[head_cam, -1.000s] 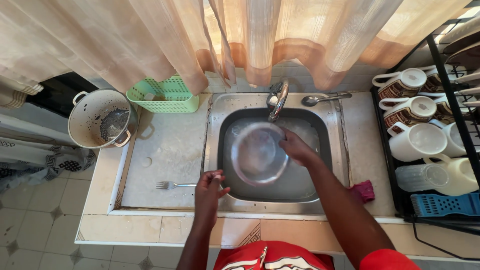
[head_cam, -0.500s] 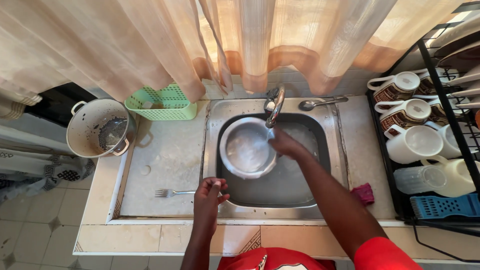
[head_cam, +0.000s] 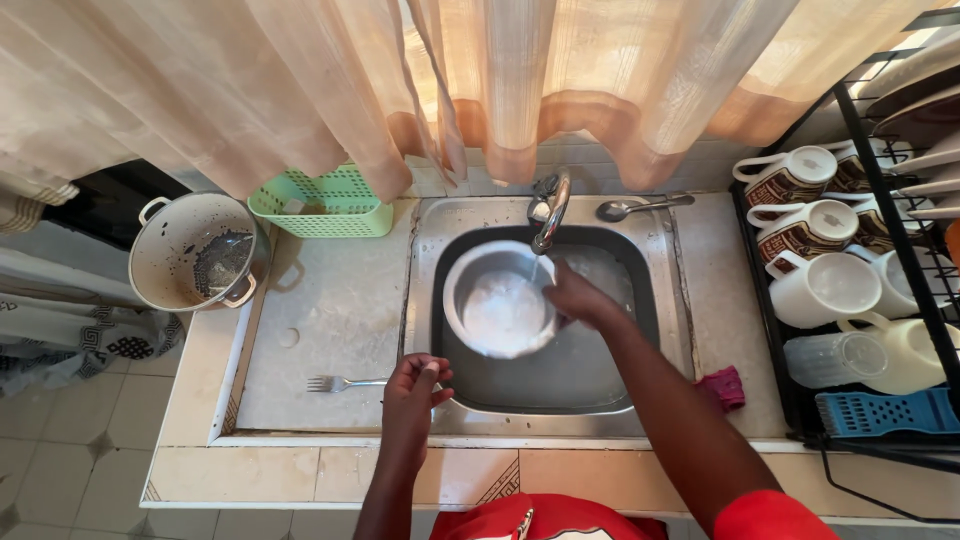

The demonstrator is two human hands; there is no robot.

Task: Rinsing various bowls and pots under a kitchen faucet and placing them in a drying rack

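Bowl shifted up under tap — right hand clamped on rim, catching water over sink. Left hand curled, empty, at worktop edge beside fork.

A round metal bowl sits tilted in the sink, mouth up, under the tap, toward the basin's back left corner. Its inside looks wet and whitish. A thin stream of water falls at its right rim.
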